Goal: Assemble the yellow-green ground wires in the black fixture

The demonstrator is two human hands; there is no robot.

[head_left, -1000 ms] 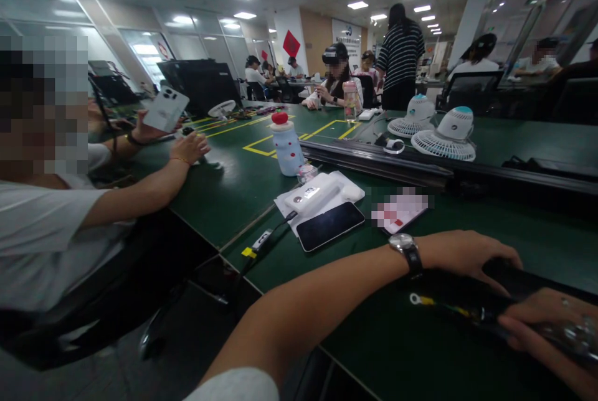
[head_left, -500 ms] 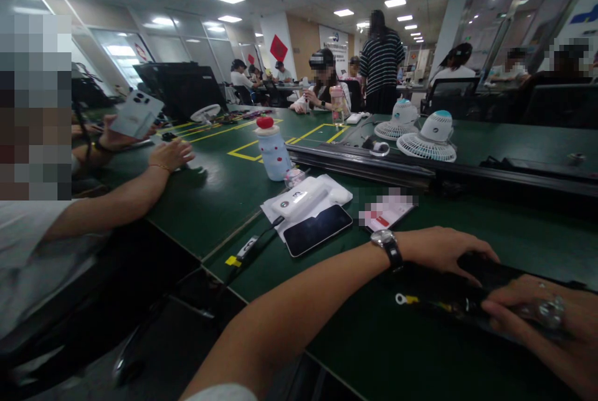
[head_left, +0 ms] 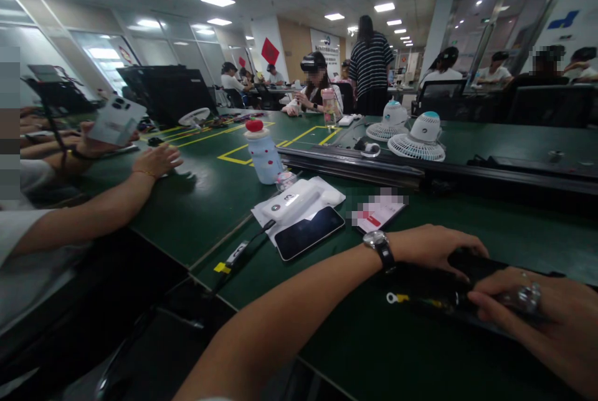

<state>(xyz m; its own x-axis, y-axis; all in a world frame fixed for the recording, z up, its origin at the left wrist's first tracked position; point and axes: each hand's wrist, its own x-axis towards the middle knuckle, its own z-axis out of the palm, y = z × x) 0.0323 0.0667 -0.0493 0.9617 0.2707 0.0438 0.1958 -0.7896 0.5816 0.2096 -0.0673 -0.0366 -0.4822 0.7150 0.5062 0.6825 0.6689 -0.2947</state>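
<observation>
My left hand point(head_left: 432, 248), wearing a watch point(head_left: 379, 248), curves its fingers over the edge of a flat black object point(head_left: 474, 264) whose kind I cannot make out. Close beside it, my right hand point(head_left: 537, 311) has rings on and its thumb and fingers pressed together. At its fingertips ends a dark cable point(head_left: 439, 303), with a yellow sleeve and a metal ring terminal point(head_left: 391, 297) pointing left over the green table. The rest of what lies under the right palm is hidden and dark.
Left of my forearm lie a black phone point(head_left: 309, 233), a white device point(head_left: 292, 200) with a cable, and a pink-screened phone point(head_left: 380, 211). Behind stand a blue bottle point(head_left: 265, 155), black rails point(head_left: 350, 164) and white fans point(head_left: 417, 139). A co-worker's hand point(head_left: 156, 159) rests at left.
The whole view has shifted slightly, so things appear farther left. Both my hands keep nearly the same places on the black object and cable.
</observation>
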